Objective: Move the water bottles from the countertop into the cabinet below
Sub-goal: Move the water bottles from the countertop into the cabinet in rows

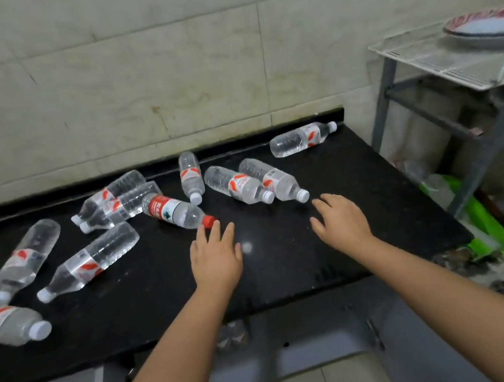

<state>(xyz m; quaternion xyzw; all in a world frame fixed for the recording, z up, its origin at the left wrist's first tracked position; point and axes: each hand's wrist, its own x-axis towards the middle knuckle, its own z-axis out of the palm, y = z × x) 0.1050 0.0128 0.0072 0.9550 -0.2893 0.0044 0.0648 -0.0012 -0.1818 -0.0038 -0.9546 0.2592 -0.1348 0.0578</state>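
Several clear water bottles lie on their sides across the black countertop (290, 261). One bottle with a red cap and red label (177, 211) lies just beyond my left hand (215, 255), whose fingertips nearly touch the cap. A white-capped bottle (272, 180) lies next to a second one (237, 185), just beyond my right hand (341, 222). Both hands hover over the counter, fingers spread, holding nothing. Below the counter edge the cabinet (304, 343) stands open, and bottles (232, 335) show dimly inside.
A tiled wall backs the counter. To the right stands a metal rack (476, 131) with a wire shelf and a plate (491, 27) on top; green items (486, 227) and clutter lie on the floor beside it. More bottles lie at the counter's left, one (8, 324) near the front edge.
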